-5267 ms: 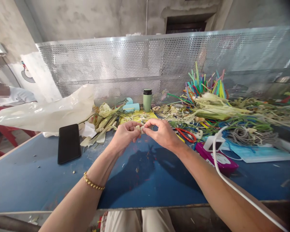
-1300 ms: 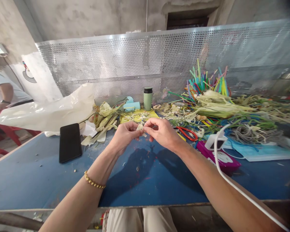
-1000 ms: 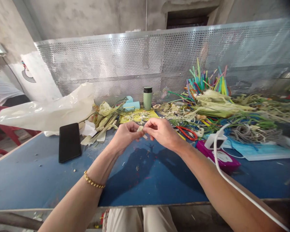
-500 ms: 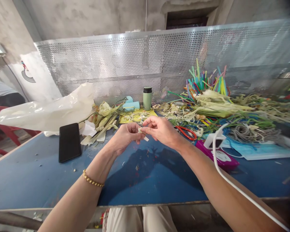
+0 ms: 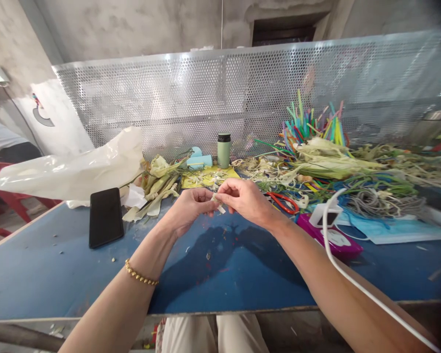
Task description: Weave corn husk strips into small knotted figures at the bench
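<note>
Over the middle of the blue table, my left hand point(image 5: 189, 208) and my right hand point(image 5: 244, 200) meet fingertip to fingertip. Between them is a small pale strip, apparently corn husk point(image 5: 221, 209), pinched by both hands, with its end poking out below the fingers. The rest of the strip is hidden by my fingertips. Just beyond my hands lies a yellow sheet point(image 5: 191, 181) with small pale husk pieces scattered on it. To the right of my right hand are red-handled scissors point(image 5: 283, 203).
A black phone point(image 5: 106, 217) lies at left beside husks point(image 5: 161, 184) and a plastic sheet point(image 5: 73, 164). A green bottle point(image 5: 224, 151) stands at the back. At right are a husk pile point(image 5: 323, 157), pipe cleaners point(image 5: 312, 122), a purple box point(image 5: 329, 238) and a white cable point(image 5: 327, 245) crossing near my right arm.
My hands stay almost in place, both still pinching the pale strip. My right fingers have come slightly closer around it, and the strip's lower end has shifted a little.
</note>
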`<act>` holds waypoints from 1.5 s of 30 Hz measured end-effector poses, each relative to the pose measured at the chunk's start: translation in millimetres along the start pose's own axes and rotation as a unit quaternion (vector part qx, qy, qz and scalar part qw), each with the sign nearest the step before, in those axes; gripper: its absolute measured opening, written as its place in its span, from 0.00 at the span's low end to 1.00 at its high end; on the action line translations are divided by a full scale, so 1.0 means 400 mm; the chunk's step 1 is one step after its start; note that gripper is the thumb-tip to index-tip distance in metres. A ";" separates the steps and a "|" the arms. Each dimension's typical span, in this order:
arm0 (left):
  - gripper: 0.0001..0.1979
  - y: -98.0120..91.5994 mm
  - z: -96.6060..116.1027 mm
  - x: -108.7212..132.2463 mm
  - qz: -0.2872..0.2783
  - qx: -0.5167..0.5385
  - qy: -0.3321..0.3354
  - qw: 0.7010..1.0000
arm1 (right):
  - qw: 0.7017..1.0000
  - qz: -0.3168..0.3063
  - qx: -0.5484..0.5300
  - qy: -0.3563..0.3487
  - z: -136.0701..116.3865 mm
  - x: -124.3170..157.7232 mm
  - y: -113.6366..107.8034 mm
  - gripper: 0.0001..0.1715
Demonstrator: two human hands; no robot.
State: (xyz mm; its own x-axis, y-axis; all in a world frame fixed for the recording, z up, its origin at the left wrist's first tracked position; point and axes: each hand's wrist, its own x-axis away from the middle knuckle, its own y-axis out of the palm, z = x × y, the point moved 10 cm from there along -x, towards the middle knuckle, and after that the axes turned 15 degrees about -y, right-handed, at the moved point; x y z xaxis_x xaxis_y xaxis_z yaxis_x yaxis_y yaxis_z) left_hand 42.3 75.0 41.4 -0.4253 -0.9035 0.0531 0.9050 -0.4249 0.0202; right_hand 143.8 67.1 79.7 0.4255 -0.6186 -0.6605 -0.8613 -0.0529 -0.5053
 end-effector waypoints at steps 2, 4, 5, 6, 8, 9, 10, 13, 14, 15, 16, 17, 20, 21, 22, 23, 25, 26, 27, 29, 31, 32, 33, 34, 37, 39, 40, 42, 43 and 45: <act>0.13 0.003 0.002 0.000 -0.007 0.014 0.006 1.000 | 1.000 0.003 0.004 0.000 0.005 0.000 -0.003 0.12; 0.13 0.001 0.001 0.000 -0.002 0.020 0.010 1.000 | 1.000 0.004 0.005 0.001 0.009 -0.001 -0.003 0.12; 0.13 -0.001 0.000 -0.001 0.004 0.018 0.011 1.000 | 1.000 0.004 0.005 0.001 0.009 -0.001 -0.003 0.12; 0.13 -0.004 0.000 -0.001 0.011 0.015 0.013 1.000 | 1.000 0.004 0.003 0.001 0.009 -0.001 -0.003 0.13; 0.12 -0.008 -0.001 -0.002 0.021 0.009 0.016 1.000 | 1.000 0.005 -0.006 0.002 0.009 -0.002 -0.001 0.15; 0.12 -0.008 0.000 -0.001 0.022 0.008 0.018 1.000 | 1.000 0.006 -0.014 0.004 0.009 -0.002 0.001 0.17; 0.12 -0.008 0.001 -0.001 0.020 0.008 0.019 1.000 | 1.000 0.008 -0.024 0.005 0.010 -0.002 0.002 0.19; 0.12 -0.003 0.001 0.000 0.011 0.016 0.015 1.000 | 0.998 0.016 -0.052 0.007 0.013 -0.002 0.002 0.22; 0.12 -0.003 0.001 0.000 0.010 0.020 0.014 1.000 | 0.998 0.015 -0.060 0.009 0.015 -0.002 0.003 0.23; 0.12 -0.005 0.002 0.000 0.011 0.023 0.014 1.000 | 0.998 0.014 -0.068 0.013 0.017 -0.002 0.003 0.23; 0.12 -0.007 0.002 0.000 0.015 0.025 0.015 0.999 | 0.997 0.014 -0.073 0.020 0.021 -0.001 0.001 0.23; 0.12 -0.011 0.004 0.000 0.021 0.026 0.017 0.999 | 0.997 0.015 -0.074 0.027 0.024 0.000 -0.003 0.24; 0.12 -0.018 0.008 0.000 0.034 0.021 0.028 0.999 | 0.998 0.018 -0.049 0.044 0.029 0.002 -0.020 0.25; 0.12 -0.019 0.009 -0.001 0.035 0.016 0.032 0.999 | 0.998 0.012 -0.035 0.050 0.030 0.004 -0.023 0.25; 0.12 -0.018 0.010 -0.001 0.036 0.010 0.037 0.999 | 0.998 0.004 -0.026 0.059 0.033 0.006 -0.023 0.24; 0.11 -0.017 0.012 -0.002 0.036 0.003 0.040 0.999 | 0.997 -0.006 -0.022 0.068 0.036 0.008 -0.022 0.23; 0.11 -0.016 0.014 -0.002 0.040 -0.012 0.046 0.998 | 0.996 -0.022 -0.031 0.085 0.043 0.013 -0.016 0.19; 0.11 -0.016 0.015 -0.001 0.042 -0.017 0.048 0.998 | 0.995 -0.028 -0.039 0.089 0.046 0.014 -0.012 0.18; 0.11 -0.016 0.015 -0.001 0.043 -0.020 0.050 0.998 | 0.994 -0.035 -0.044 0.091 0.048 0.015 -0.008 0.17; 0.11 -0.016 0.017 0.000 0.045 -0.021 0.052 0.997 | 0.994 -0.045 -0.038 0.092 0.049 0.016 -0.003 0.17; 0.11 -0.019 0.016 0.000 0.048 -0.020 0.052 0.997 | 0.995 -0.046 -0.004 0.085 0.042 0.013 -0.003 0.16; 0.11 -0.020 0.015 0.000 0.049 -0.018 0.050 0.997 | 0.996 -0.042 0.023 0.079 0.035 0.010 -0.007 0.15; 0.11 -0.021 0.013 0.000 0.049 -0.016 0.047 0.998 | 0.995 -0.035 0.053 0.071 0.027 0.007 -0.011 0.14; 0.11 -0.022 0.011 -0.001 0.048 -0.014 0.044 0.998 | 0.994 -0.028 0.082 0.065 0.018 0.005 -0.015 0.13; 0.11 -0.023 0.007 -0.003 0.043 0.000 0.037 0.998 | 0.989 -0.010 0.140 0.048 -0.004 -0.001 -0.022 0.10; 0.11 -0.026 0.006 -0.004 0.047 0.007 0.035 0.998 | 0.989 -0.009 0.146 0.034 -0.012 -0.004 -0.020 0.10; 0.10 -0.028 0.006 -0.004 0.051 0.008 0.036 0.998 | 0.990 -0.010 0.140 0.027 -0.014 -0.005 -0.019 0.10; 0.10 -0.030 0.009 -0.003 0.062 -0.001 0.040 0.997 | 0.993 -0.009 0.113 0.018 -0.012 -0.004 -0.016 0.11; 0.10 -0.031 0.010 -0.003 0.068 -0.008 0.043 0.997 | 0.995 -0.008 0.098 0.015 -0.010 -0.003 -0.015 0.12; 0.10 -0.032 0.014 0.000 0.077 -0.019 0.051 0.996 | 0.997 -0.008 0.071 0.009 -0.006 -0.001 -0.009 0.12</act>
State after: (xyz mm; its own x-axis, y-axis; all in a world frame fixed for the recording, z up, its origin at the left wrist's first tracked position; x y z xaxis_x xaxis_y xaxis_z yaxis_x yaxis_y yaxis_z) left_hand 30.8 80.8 46.7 -0.2807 -0.9586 -0.0487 0.9598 -0.2801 -0.0182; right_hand 146.1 65.8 83.1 0.4328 -0.6322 -0.6427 -0.8061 0.0478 -0.5899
